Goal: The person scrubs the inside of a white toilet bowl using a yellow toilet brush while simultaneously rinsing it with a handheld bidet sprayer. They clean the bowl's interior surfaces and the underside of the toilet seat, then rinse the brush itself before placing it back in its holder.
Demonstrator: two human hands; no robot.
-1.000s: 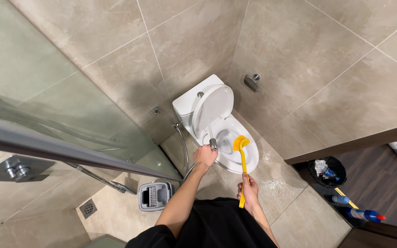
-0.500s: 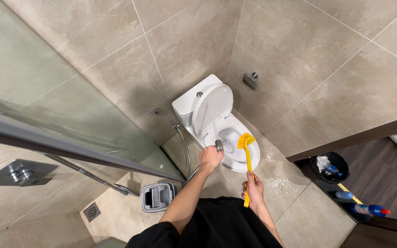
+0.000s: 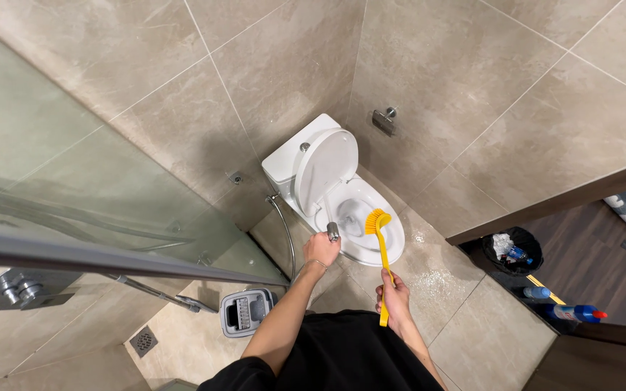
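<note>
A white toilet (image 3: pixel 331 190) stands in the tiled corner with its lid raised. My right hand (image 3: pixel 394 297) grips the handle of a yellow toilet brush (image 3: pixel 379 233), whose bristle head rests over the bowl's rim. My left hand (image 3: pixel 322 248) holds a chrome bidet sprayer (image 3: pixel 332 231) pointed at the bowl; its metal hose (image 3: pixel 288 232) loops down to the wall at the left of the toilet.
A glass shower screen (image 3: pixel 74 210) stands at the left, with a floor drain (image 3: pixel 143 340) below. A grey mop bucket (image 3: pixel 246 313) sits near my left arm. A black bin (image 3: pixel 514 250) and cleaner bottles (image 3: pixel 575 313) lie at the right by the wooden floor. The floor around the toilet is wet.
Both hands have shifted slightly nearer the bowl's front; the brush head stays at the rim and the sprayer stays aimed at the bowl.
</note>
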